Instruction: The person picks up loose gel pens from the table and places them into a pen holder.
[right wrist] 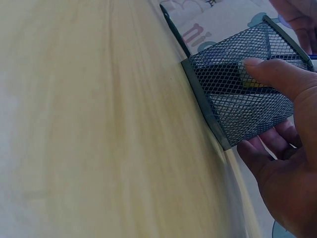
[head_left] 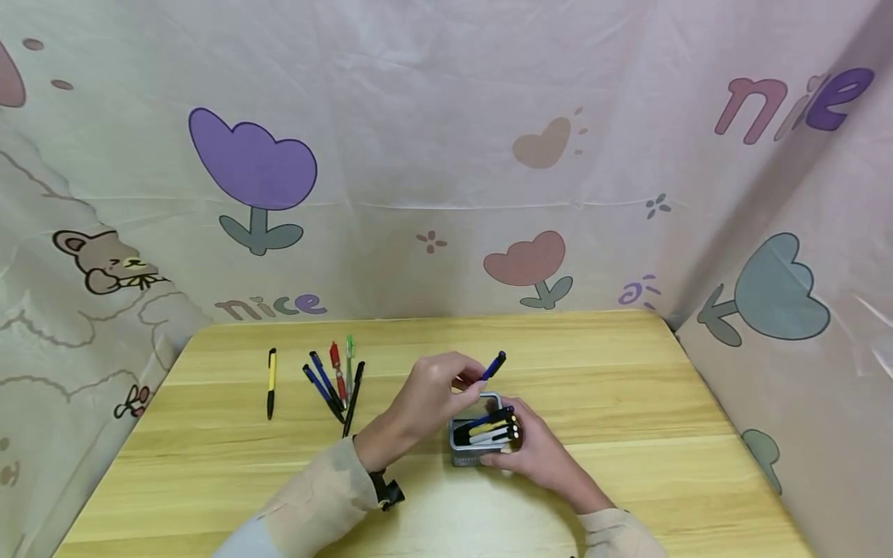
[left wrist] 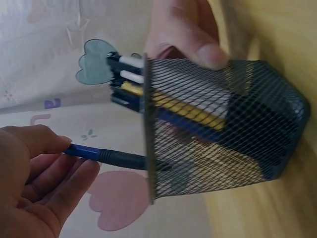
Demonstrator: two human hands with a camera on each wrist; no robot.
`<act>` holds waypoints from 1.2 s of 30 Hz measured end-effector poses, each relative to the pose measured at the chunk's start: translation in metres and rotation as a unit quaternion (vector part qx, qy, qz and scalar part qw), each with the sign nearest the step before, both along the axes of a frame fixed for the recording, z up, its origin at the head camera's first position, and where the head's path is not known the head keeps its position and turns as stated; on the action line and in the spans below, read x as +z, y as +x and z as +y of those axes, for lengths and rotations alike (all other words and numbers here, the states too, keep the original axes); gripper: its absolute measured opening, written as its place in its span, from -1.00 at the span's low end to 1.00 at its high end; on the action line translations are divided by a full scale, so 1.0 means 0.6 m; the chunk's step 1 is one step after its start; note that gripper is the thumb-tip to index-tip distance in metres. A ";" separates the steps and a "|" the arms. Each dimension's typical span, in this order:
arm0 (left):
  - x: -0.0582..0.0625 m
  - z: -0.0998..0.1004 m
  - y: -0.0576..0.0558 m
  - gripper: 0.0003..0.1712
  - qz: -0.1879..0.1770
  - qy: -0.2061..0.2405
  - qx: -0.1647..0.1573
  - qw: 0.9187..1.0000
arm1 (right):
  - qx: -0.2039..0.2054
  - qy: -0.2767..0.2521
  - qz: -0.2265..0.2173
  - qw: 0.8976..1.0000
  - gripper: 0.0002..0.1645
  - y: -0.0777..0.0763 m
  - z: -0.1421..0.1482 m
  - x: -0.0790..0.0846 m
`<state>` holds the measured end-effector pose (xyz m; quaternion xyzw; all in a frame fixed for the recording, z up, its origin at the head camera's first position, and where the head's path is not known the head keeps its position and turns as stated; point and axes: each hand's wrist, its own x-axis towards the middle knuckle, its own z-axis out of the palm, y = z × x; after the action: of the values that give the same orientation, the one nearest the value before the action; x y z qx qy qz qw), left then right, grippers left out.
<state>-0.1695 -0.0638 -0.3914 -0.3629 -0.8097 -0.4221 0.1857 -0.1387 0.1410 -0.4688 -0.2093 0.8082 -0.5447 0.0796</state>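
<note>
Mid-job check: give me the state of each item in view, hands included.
Left hand: pinching a pen
Held pen: angled, tip at the cup's mouth
Right hand: gripping the cup
Cup: open-topped, partly filled
Cup's pens: leaning, ends past the rim
Yellow pen: lying apart
Blue pens, red pen, green pen, black pen: lying clustered

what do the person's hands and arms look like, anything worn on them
The left hand and right hand are bare, without gloves. The left sleeve is beige, turning pale grey-blue farther up the arm; a black strap with a small dark block sits at that wrist. The right sleeve is beige too.
</note>
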 end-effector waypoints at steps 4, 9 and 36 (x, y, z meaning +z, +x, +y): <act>-0.013 0.006 -0.003 -0.89 -0.010 -0.011 -0.012 1.000 | -0.003 0.003 -0.001 1.000 -0.07 0.004 -0.001 0.010; -0.028 0.011 -0.006 -0.88 -0.013 -0.056 -0.006 0.998 | -0.005 -0.003 -0.005 1.000 -0.08 0.003 -0.001 0.008; -0.044 0.012 0.005 -0.88 0.020 -0.152 -0.019 0.988 | -0.012 0.018 0.002 1.000 -0.15 0.005 -0.002 0.009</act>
<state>-0.1663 -0.0569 -0.4180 -0.4105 -0.8535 -0.2907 0.1362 -0.1359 0.1397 -0.4633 -0.1991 0.8206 -0.5304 0.0746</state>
